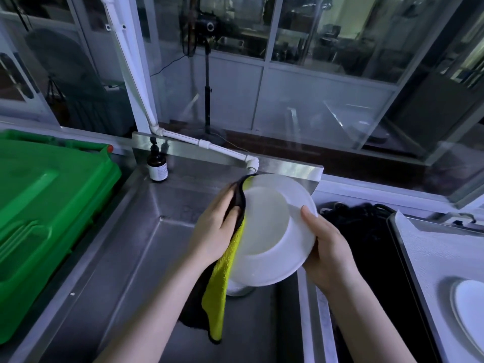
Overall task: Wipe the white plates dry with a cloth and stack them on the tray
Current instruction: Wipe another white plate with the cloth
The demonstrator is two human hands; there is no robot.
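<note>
**White plate** (269,226), centre of the frame. You hold it tilted on edge above the steel sink (131,258), with its underside and foot ring turned toward you.

**Right side.** Your right hand (330,247) grips the plate's right rim. The thumb lies on the underside, and the other fingers wrap behind the rim, out of sight.

**Left side.** Your left hand (214,231) holds the cloth (222,284) against the plate's left rim. Its fingers (225,203) curl over the cloth's black face near the top. The yellow face hangs down from the hand toward the sink floor.

**Below the plate.** A white piece (239,290) shows in the sink just under the plate's lower edge. It is too hidden to identify.

**Lower right.** The tray (432,244) sits on the desk and carries one flat plate (468,305), cut off by the frame edge. A dark tangle (366,226) lies between the sink and the tray.

**Upper left of the sink.** A brown pump bottle (157,166) stands upright on the sink's back corner. A white pipe (209,146) runs along the back ledge and ends just above the held plate.

**Far left.** A green bin lid (47,205) lies beside the sink.
</note>
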